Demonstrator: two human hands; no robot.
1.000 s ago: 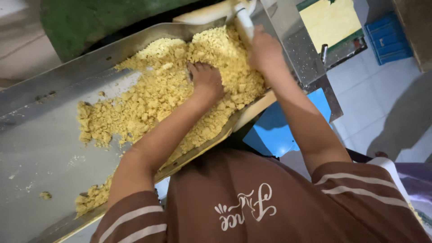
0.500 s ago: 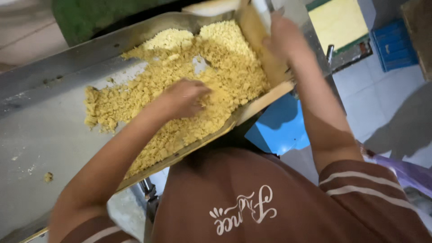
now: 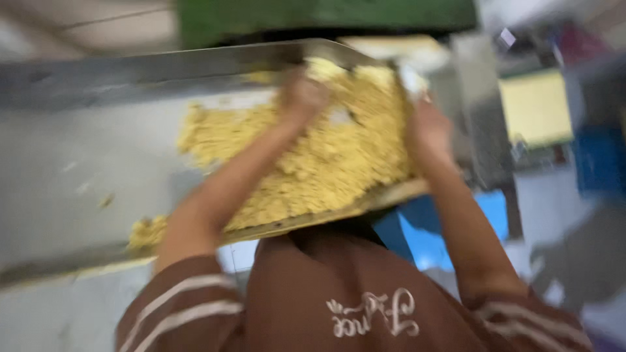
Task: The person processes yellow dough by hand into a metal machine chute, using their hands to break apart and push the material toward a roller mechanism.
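Left hand (image 3: 303,98) and right hand (image 3: 427,127) rest in yellow crumbly mass (image 3: 326,163) on metal tray (image 3: 98,163) (finger spread cannot be determined; blurred).

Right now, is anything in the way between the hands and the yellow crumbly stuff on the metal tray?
Nothing visible is. The left hand lies right on the yellow crumbly stuff, and the right hand is at its right edge on the metal tray. The picture is blurred, so finer detail is unclear.

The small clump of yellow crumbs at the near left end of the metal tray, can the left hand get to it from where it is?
Probably yes. The left hand rests in the main yellow crumb pile, and the small clump lies on the same metal tray, beside that forearm. Nothing stands between; the picture is blurred.
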